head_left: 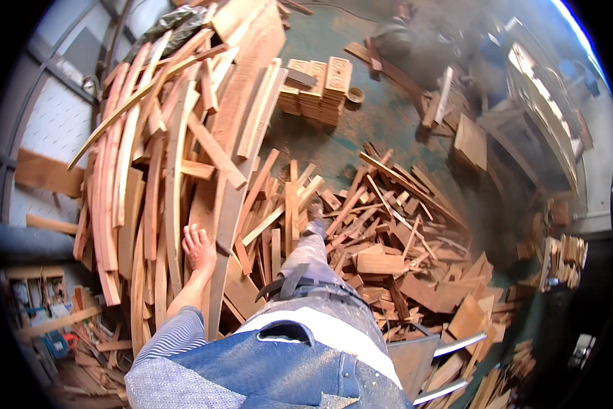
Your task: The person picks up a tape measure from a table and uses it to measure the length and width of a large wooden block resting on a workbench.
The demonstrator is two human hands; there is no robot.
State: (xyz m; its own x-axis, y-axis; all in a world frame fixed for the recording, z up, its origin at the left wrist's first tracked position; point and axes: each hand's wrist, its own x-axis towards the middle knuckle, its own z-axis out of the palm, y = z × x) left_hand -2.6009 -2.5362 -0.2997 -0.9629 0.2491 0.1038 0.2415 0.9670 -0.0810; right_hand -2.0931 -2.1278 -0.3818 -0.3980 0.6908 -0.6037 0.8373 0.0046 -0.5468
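My left hand (198, 247) reaches forward from a striped sleeve and lies flat, fingers apart, on a long brown plank (228, 204) in a tall leaning pile of curved wooden strips (126, 170). It grips nothing. My right hand is out of view. My leg in grey jeans (310, 255) stretches ahead, with the foot among the offcuts.
Wood scraps (388, 225) cover the floor to the right. A stack of carved pale blocks (318, 85) stands on the green floor beyond. A long workbench (545, 102) runs along the far right. Metal tubes (460, 344) jut out at lower right. Tools sit on a shelf (47, 320) at lower left.
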